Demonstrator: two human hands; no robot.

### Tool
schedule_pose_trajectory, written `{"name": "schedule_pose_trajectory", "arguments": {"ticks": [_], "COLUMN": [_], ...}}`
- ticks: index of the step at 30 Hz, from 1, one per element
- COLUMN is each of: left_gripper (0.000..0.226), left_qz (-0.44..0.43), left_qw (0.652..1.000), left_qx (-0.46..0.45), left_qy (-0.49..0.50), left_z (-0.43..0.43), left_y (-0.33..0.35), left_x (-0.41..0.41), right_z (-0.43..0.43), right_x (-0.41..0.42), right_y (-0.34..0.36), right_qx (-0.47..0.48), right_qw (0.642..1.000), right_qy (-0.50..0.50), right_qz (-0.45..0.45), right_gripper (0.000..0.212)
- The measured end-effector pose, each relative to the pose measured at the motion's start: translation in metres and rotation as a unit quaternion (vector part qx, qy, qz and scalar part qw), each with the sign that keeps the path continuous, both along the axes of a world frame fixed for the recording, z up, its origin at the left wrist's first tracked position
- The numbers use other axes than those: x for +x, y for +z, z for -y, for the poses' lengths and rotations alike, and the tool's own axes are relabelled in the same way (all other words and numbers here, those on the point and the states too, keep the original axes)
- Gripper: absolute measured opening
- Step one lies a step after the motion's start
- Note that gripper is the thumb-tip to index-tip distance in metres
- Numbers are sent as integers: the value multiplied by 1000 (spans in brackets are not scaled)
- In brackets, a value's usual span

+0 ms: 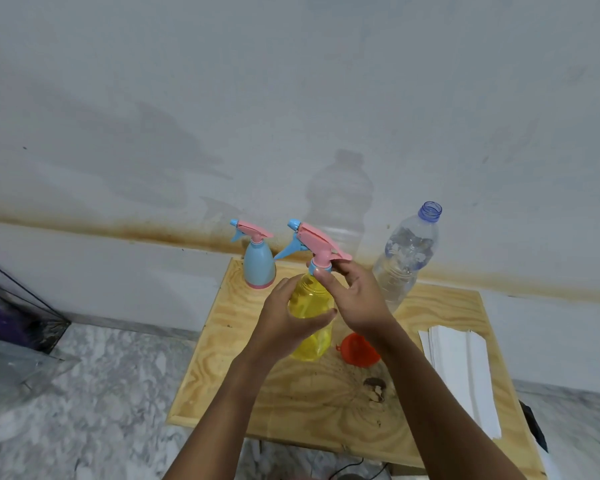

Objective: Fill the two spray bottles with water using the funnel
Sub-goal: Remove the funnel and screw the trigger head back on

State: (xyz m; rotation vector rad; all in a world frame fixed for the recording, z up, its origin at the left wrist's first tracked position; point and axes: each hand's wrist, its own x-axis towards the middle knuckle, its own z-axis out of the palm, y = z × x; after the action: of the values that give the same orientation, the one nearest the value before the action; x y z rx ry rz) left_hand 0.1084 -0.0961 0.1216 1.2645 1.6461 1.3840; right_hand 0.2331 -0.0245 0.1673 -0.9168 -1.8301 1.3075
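Fingers point(321, 277) pinch the yellow bottle's point(309, 299) collar; left hand point(288, 320) grips it, apparently hiding the funnel point(355, 346) partly.

Your table point(222, 386) lies bare at front left, so you can pass there freely. At the back, the blue spray bottle point(258, 266) and open water bottle point(404, 258) block you; the orange funnel point(355, 344) and white paper stack point(465, 372) crowd the right.

A single head-worn view looks forward and down, close over the wooden table point(440, 306) against the wall point(291, 81).
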Motion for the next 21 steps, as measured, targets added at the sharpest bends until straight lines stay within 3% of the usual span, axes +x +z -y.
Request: {"name": "schedule_pose_trajectory", "arguments": {"ticks": [4, 9, 12, 15, 21], "left_gripper": [62, 61, 48, 40, 78], "left_qz": [-24, -13, -26, 17, 10], "left_qw": [1000, 997, 989, 985, 965], "left_qx": [5, -41, -57, -81, -218], "left_qy": [-2, -65, -136, -154, -146], "left_z": [-1, 7, 11, 15, 31], "left_y": [-6, -9, -6, -10, -43], "left_x": [0, -8, -6, 0, -26], "right_z": [12, 7, 2, 0, -4], "right_x": [-9, 0, 0, -6, -9], "right_y": [-15, -6, 1, 1, -10], "right_qx": [21, 3, -34, -86, -123], "right_qw": [997, 1000, 999, 993, 990], "right_qy": [-67, -14, 29, 83, 73], "right_qz": [-18, -10, 9, 21, 13], "right_gripper": [28, 16, 25, 26, 18]}}
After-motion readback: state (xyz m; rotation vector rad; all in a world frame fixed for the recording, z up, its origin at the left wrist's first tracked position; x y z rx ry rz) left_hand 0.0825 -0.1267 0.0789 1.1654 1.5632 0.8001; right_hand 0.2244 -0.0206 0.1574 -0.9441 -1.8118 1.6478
